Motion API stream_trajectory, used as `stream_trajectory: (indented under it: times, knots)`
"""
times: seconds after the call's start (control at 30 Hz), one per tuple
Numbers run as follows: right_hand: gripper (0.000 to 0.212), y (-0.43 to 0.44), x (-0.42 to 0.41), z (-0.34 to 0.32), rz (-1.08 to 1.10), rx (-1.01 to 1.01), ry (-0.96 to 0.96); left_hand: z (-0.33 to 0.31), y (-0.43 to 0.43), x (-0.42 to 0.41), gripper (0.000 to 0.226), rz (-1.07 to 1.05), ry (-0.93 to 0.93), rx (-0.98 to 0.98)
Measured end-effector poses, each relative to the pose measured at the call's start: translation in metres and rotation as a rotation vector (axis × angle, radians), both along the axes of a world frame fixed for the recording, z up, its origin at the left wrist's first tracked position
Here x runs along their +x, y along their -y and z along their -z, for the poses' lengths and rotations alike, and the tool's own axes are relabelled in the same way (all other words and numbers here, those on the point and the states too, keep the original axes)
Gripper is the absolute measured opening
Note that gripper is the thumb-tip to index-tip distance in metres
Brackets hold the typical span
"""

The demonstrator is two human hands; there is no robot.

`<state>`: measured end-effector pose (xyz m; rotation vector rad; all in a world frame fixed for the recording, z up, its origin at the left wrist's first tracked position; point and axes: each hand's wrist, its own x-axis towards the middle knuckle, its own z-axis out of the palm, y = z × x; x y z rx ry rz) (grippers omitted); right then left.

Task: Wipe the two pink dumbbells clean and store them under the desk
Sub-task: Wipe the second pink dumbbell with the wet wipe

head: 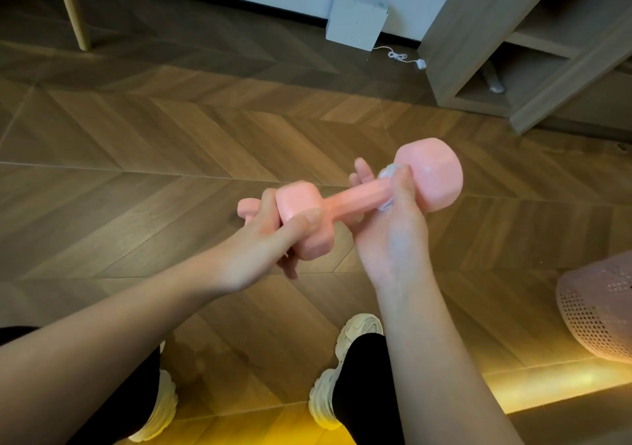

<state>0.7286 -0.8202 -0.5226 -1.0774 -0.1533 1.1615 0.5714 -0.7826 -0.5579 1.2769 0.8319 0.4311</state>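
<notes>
Wiping down a pink dumbbell over the wood floor

My left hand is wrapped round the near head, thumb across its top, holding it up in the air in front of me. My right hand has its fingers curled behind the handle and the thumb pinching a small white wipe against the neck by the far head. A bit of pink sticks out behind my left hand, can't tell if that's the second dumbbell. Wooden shelf unit sits upper right, well apart.
</notes>
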Motion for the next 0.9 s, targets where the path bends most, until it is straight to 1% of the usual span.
stream_trajectory:
  times: [0.03,0.1,0.17,0.23,0.27,0.3,0.33,0.37,0.4,0.47,0.5,0.57,0.6,0.67,0.7,0.73,0.8,0.87,0.9]
  knots:
    - [0.025,0.001,-0.007,0.003,-0.043,-0.039,0.033,0.000,0.001,0.000,0.085,-0.006,-0.047,0.103]
    - [0.042,0.003,-0.024,0.008,-0.167,-0.119,0.081,0.001,0.001,-0.001,0.086,-0.026,-0.115,0.229]
    - [0.051,0.004,-0.036,0.012,-0.239,-0.155,0.102,0.003,0.000,-0.002,0.084,-0.038,-0.114,0.259]
    - [0.058,0.004,-0.035,0.010,-0.241,-0.125,0.112,0.005,-0.001,-0.004,0.071,-0.025,-0.089,0.301]
    - [0.058,0.003,-0.029,0.006,-0.214,-0.113,0.116,0.005,-0.001,-0.005,0.061,-0.018,-0.088,0.328]
    - [0.050,0.003,-0.021,0.002,-0.173,-0.096,0.115,0.004,-0.002,-0.007,0.055,-0.014,-0.082,0.341]
    - [0.036,0.002,-0.013,-0.001,-0.121,-0.071,0.108,0.004,-0.002,-0.008,0.054,-0.015,-0.059,0.336]
    - [0.022,0.002,-0.004,-0.004,-0.069,-0.043,0.089,0.005,-0.002,-0.009,0.059,-0.012,-0.032,0.333]
    - [0.018,0.002,0.004,-0.006,-0.024,-0.016,0.065,0.006,-0.002,-0.009,0.065,0.000,-0.019,0.350]
    - [0.027,0.005,0.014,-0.007,0.013,0.007,0.026,0.009,0.001,-0.006,0.075,0.034,-0.043,0.421]
    - [0.031,0.005,0.012,-0.007,-0.003,0.003,0.035,0.010,0.002,-0.005,0.076,0.033,-0.054,0.443]
    - [0.046,0.006,-0.003,-0.003,-0.089,-0.032,0.081,0.009,0.005,-0.002,0.070,0.015,-0.067,0.493]
    - [0.050,0.007,-0.013,0.000,-0.152,-0.053,0.089,0.008,0.005,-0.001,0.063,0.002,-0.071,0.532]
    - [0.035,0.008,-0.025,0.008,-0.264,-0.102,0.094,0.006,0.003,-0.001,0.058,-0.022,-0.088,0.595]
    - [0.030,0.009,-0.028,0.010,-0.289,-0.111,0.101,0.006,0.001,-0.003,0.059,-0.029,-0.097,0.604]
    - [0.031,0.009,-0.030,0.010,-0.299,-0.104,0.116,0.007,0.000,-0.005,0.060,-0.027,-0.101,0.608]
    - [0.045,0.007,-0.025,0.005,-0.255,-0.078,0.143,0.007,-0.002,-0.007,0.065,-0.019,-0.089,0.601]
    - [0.057,0.006,-0.012,-0.002,-0.144,-0.025,0.119,0.005,-0.007,-0.007,0.087,-0.030,-0.079,0.494]
    - [0.058,0.005,-0.003,-0.005,-0.083,0.024,0.109,0.004,-0.005,-0.009,0.095,-0.003,-0.071,0.452]
